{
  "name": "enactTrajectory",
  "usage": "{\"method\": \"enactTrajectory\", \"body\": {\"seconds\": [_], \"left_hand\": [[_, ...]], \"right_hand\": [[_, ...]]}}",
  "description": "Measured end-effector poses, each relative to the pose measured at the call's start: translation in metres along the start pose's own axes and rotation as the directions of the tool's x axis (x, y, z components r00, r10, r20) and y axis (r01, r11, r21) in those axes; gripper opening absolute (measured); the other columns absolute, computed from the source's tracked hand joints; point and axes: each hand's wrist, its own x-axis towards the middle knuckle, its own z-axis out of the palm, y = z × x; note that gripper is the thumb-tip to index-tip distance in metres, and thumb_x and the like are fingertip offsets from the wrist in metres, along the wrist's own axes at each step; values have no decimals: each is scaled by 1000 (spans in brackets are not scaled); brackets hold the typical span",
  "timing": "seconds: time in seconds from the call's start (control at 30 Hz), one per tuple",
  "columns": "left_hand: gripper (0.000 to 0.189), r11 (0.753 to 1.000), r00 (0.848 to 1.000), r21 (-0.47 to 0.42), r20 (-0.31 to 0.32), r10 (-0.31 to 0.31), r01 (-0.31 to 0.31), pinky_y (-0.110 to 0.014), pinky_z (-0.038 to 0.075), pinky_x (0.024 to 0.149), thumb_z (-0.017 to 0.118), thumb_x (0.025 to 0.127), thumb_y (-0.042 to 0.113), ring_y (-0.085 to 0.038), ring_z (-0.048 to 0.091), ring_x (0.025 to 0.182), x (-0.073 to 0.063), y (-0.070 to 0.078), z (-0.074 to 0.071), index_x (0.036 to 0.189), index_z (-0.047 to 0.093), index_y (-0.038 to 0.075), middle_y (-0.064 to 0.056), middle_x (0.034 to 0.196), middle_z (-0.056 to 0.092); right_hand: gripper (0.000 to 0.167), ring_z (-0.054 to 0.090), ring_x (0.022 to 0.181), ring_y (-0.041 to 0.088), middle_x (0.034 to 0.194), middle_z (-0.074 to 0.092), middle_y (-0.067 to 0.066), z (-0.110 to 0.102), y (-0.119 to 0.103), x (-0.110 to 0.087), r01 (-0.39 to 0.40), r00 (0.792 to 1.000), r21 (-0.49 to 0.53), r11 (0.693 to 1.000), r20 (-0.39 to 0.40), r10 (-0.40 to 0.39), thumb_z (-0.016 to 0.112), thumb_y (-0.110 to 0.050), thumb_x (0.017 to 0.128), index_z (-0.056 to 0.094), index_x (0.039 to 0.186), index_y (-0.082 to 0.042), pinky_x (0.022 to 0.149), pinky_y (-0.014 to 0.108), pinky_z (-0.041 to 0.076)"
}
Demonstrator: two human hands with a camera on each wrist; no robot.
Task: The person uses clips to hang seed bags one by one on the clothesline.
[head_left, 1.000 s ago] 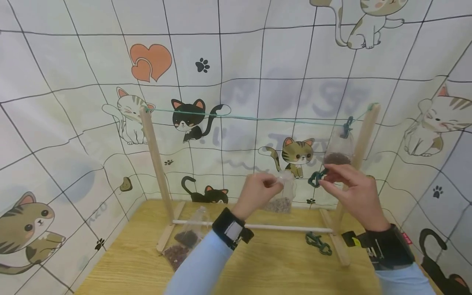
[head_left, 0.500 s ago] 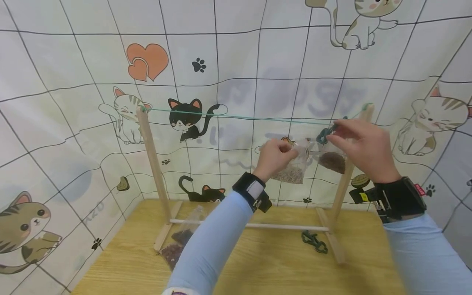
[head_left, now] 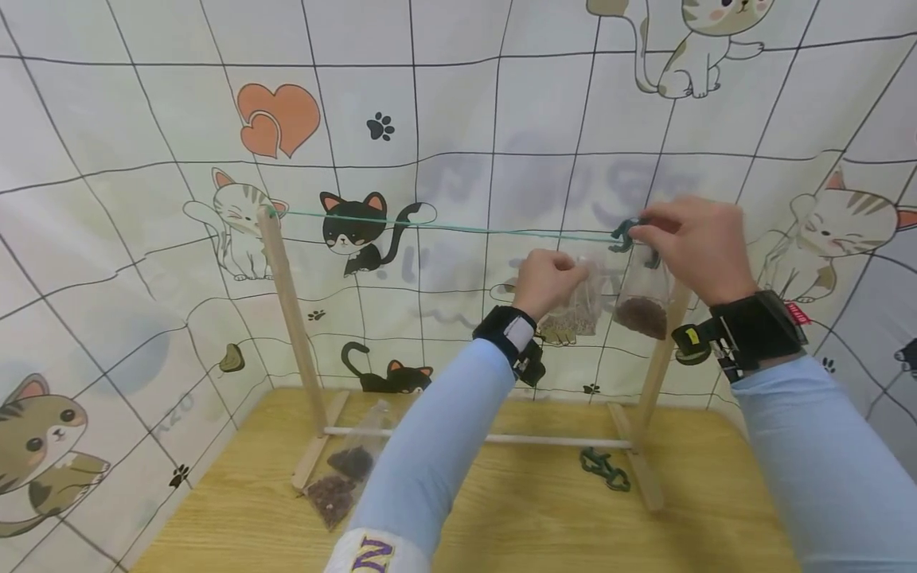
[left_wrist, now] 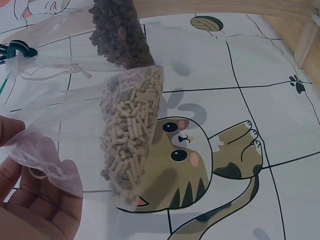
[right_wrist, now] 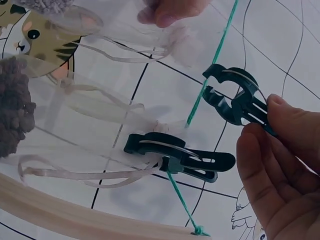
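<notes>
My left hand [head_left: 550, 280] pinches the gathered top of a sheer drawstring bag [left_wrist: 131, 132], which hangs below the line with pale pellets inside. My right hand [head_left: 698, 248] holds a dark green clothespin [right_wrist: 246, 102] by its handles, thumb against fingers. In the right wrist view its jaws are spread, right at the green line [right_wrist: 201, 100]. Beside it a second green clothespin [right_wrist: 159, 141] clips another sheer bag [head_left: 642, 317] of dark brown bits to the line, near the right post. The tops of both bags are close together.
The line runs between the left post [head_left: 288, 306] and right post [head_left: 660, 370] of a wooden frame, joined low by a white rod [head_left: 559, 440]. Bags of brown bits [head_left: 333, 497] lie by the left foot. Spare green clothespins [head_left: 605, 469] lie by the right foot. A cat-print sheet hangs behind.
Both hands have risen to the line. The left hand has carried the pellet bag up and rightward; the right hand has brought its clothespin up from below to the line.
</notes>
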Motion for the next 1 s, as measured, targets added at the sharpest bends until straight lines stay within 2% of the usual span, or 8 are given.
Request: {"method": "enactTrajectory", "body": {"seconds": [0.17, 0.3, 0.43, 0.53, 0.67, 0.8, 0.93, 1.0], "left_hand": [[20, 998, 999, 50, -29, 32, -31, -23, 50, 72, 68, 99, 27, -11, 66, 88, 8, 5, -3, 97, 80, 12, 1, 97, 77], [20, 998, 998, 40, -20, 52, -51, -21, 51, 69, 68, 99, 28, -10, 67, 85, 13, 7, -5, 98, 80, 12, 2, 91, 76], [22, 999, 1000, -26, 8, 26, -26, -20, 52, 70, 68, 100, 31, -9, 67, 82, 14, 6, -7, 106, 80, 13, 3, 89, 76], [23, 995, 999, -102, 35, -4, 7, -22, 53, 70, 68, 101, 31, -10, 67, 81, 13, 5, -7, 112, 79, 13, 3, 90, 75], [26, 983, 998, -180, 66, -19, 31, -22, 54, 69, 67, 102, 32, -13, 68, 83, 14, 5, -6, 116, 78, 13, 3, 94, 74], [28, 981, 996, -195, 89, 9, 9, -22, 53, 68, 65, 103, 30, -18, 71, 86, 16, 5, -5, 118, 76, 9, -5, 97, 77], [21, 980, 999, -198, 45, 15, -5, -19, 50, 62, 68, 101, 22, -14, 73, 79, 17, 6, -5, 115, 75, 7, -5, 92, 78], [18, 981, 1000, -195, 24, 9, -4, -18, 48, 59, 71, 100, 20, -13, 73, 76, 16, 6, -5, 113, 74, 8, -2, 89, 77]], "right_hand": [[9, 66, 66, 32, 87, 76, 21, 3, 2, 10, 21, 997, -33, 999, 75, -18, 79, -7, 90, 80, 93, 1, 59, 13, 33], [13, 65, 57, 24, 90, 76, 24, 4, 1, 19, -50, 985, -14, 999, 163, 51, 76, -9, 93, 79, 98, 3, 55, 14, 37], [16, 62, 51, 16, 90, 76, 25, 5, -1, 24, -130, 969, 19, 991, 215, 123, 74, -9, 95, 79, 101, 5, 50, 13, 38], [17, 61, 52, 14, 88, 76, 24, 7, -3, 27, -195, 952, 30, 980, 247, 182, 74, -11, 95, 79, 103, 4, 48, 17, 40], [21, 66, 57, 17, 89, 77, 22, 8, -3, 29, -292, 912, 45, 955, 313, 265, 73, -15, 97, 78, 109, 1, 47, 23, 45], [21, 66, 58, 19, 87, 77, 19, 11, -4, 30, -298, 901, 35, 954, 340, 269, 73, -17, 97, 78, 109, -1, 54, 29, 47], [30, 67, 57, 20, 87, 77, 18, 12, -2, 31, -290, 884, 14, 957, 388, 262, 73, -24, 97, 76, 114, 0, 53, 30, 48], [40, 68, 60, 21, 90, 77, 19, 13, 0, 32, -292, 865, -5, 956, 425, 267, 73, -33, 98, 74, 120, 0, 62, 36, 51]]}}
